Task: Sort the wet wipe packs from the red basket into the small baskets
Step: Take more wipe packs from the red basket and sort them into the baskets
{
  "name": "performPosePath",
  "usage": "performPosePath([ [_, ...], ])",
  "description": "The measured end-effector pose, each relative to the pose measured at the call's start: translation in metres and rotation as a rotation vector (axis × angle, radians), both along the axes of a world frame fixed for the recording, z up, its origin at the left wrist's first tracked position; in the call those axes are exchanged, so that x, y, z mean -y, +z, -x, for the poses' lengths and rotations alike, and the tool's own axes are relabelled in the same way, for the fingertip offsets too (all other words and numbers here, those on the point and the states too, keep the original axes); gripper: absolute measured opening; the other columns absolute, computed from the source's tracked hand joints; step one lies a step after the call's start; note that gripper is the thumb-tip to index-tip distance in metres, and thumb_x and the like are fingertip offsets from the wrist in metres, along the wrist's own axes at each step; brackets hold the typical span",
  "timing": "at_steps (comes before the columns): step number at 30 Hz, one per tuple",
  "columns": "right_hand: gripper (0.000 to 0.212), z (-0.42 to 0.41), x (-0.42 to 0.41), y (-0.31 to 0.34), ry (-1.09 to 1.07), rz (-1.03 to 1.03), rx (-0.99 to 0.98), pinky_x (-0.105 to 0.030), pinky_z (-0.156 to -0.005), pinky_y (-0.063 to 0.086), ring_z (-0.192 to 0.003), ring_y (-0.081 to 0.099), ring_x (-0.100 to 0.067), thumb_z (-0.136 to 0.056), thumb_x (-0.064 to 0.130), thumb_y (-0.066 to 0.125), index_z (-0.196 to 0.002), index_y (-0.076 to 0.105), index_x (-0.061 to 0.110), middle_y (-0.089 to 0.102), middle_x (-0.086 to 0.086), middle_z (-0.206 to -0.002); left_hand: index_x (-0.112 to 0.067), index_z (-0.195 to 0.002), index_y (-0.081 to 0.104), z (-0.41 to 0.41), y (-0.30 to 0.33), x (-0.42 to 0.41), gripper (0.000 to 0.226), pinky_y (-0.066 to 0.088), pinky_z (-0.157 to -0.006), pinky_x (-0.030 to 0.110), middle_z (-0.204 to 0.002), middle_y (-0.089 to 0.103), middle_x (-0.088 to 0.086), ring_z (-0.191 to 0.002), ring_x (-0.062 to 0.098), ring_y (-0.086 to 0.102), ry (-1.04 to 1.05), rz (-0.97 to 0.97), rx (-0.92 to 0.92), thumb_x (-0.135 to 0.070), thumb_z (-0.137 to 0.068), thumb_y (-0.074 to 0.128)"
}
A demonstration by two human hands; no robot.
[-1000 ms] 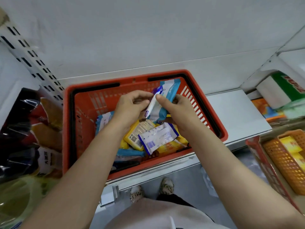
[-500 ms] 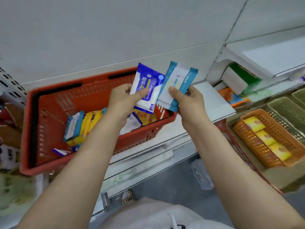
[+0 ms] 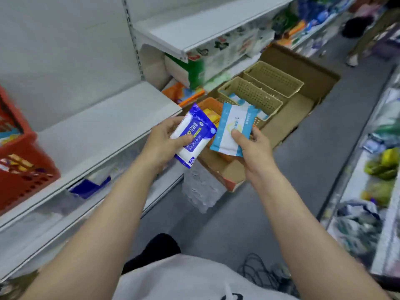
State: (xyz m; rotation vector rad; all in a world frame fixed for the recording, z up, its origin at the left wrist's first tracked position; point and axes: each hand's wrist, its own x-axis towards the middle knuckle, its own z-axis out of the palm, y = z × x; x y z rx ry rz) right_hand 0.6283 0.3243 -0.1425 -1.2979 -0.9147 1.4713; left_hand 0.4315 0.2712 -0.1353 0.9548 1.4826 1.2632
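My left hand (image 3: pixel 165 138) grips a dark blue and white alcohol wipes pack (image 3: pixel 193 134). My right hand (image 3: pixel 251 146) holds a light blue and white wipe pack (image 3: pixel 232 128) by its lower edge. Both packs hover over a cardboard box (image 3: pixel 287 124) on the floor that holds the small baskets: an orange basket (image 3: pixel 208 103) with yellow packs, partly hidden behind the packs, a tan basket (image 3: pixel 251 95) with light blue packs, and a second tan basket (image 3: pixel 273 79) behind it. The red basket (image 3: pixel 20 167) sits at the far left on the white shelf (image 3: pixel 104 124), with more packs inside.
An upper white shelf (image 3: pixel 194 29) with boxed goods juts out above the cardboard box. A shelf of goods lines the right side of the grey aisle floor (image 3: pixel 303 169). Someone's legs (image 3: pixel 368 33) show at the top right. A bottle pack (image 3: pixel 201 189) lies below the shelf.
My view has swung right, away from the red basket. Both hands carried the two packs from above the red basket to over the cardboard box with the small baskets.
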Motion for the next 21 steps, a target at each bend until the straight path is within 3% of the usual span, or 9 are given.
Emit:
performPosePath([
  [3,0.033,-0.047,-0.022,-0.009,-0.054,0.027,-0.015,-0.041,-0.088,0.058,-0.103,0.069,-0.027,-0.092,0.004,0.065,-0.124,0.059,0.003,0.070,-0.012,-0.117,-0.013,-0.121,0.063,-0.043,-0.005,-0.030,0.042,0.056,-0.064,0.022,-0.102,0.074,0.001,-0.079,0.008,0.071,-0.086,0.036,-0.035,0.001,-0.083,0.072],
  [7,0.034,-0.090,-0.064,-0.025,-0.094,0.081,-0.004,-0.046,-0.091,0.056,-0.104,0.070,-0.028,-0.090,0.007,0.068,-0.122,0.058,0.002,0.071,-0.012,-0.116,-0.015,-0.128,0.060,-0.079,-0.017,-0.086,0.048,0.059,-0.074,0.036,-0.108,0.072,0.007,-0.087,0.019,0.072,-0.110,0.093,-0.093,-0.007,-0.083,0.075],
  [10,0.034,-0.120,-0.109,-0.037,-0.085,0.121,0.041,-0.044,-0.086,0.059,-0.096,0.072,-0.025,-0.089,0.009,0.071,-0.119,0.057,0.001,0.072,-0.012,-0.112,-0.013,-0.125,0.061,-0.104,-0.040,-0.138,0.041,0.057,-0.064,0.027,-0.101,0.073,0.005,-0.075,0.013,0.070,-0.094,0.119,-0.096,-0.011,-0.086,0.073],
  [13,0.031,-0.147,-0.161,-0.041,-0.084,0.127,0.110,-0.038,-0.078,0.061,-0.084,0.073,-0.018,-0.088,0.010,0.072,-0.114,0.056,0.005,0.073,-0.011,-0.109,-0.008,-0.123,0.058,-0.135,-0.062,-0.195,0.037,0.052,-0.060,0.020,-0.105,0.071,0.007,-0.075,0.011,0.068,-0.063,0.181,-0.070,-0.013,-0.089,0.070],
  [17,0.021,-0.183,-0.228,-0.037,-0.037,0.137,0.221,-0.043,-0.085,0.059,-0.086,0.073,-0.019,-0.086,0.016,0.076,-0.100,0.060,0.019,0.072,-0.006,-0.102,-0.008,-0.114,0.054,-0.172,-0.075,-0.254,0.033,0.052,-0.053,0.017,-0.100,0.070,0.003,-0.066,0.002,0.068,0.032,0.256,0.006,-0.012,-0.087,0.072],
  [21,0.017,-0.204,-0.291,-0.037,0.020,0.112,0.255,-0.036,-0.082,0.058,-0.086,0.071,-0.019,-0.086,0.016,0.075,-0.100,0.067,0.019,0.073,-0.008,-0.104,-0.017,-0.103,0.058,-0.178,-0.075,-0.293,0.027,0.051,-0.049,0.016,-0.093,0.072,0.001,-0.064,0.004,0.070,0.117,0.297,0.024,-0.016,-0.083,0.077],
])
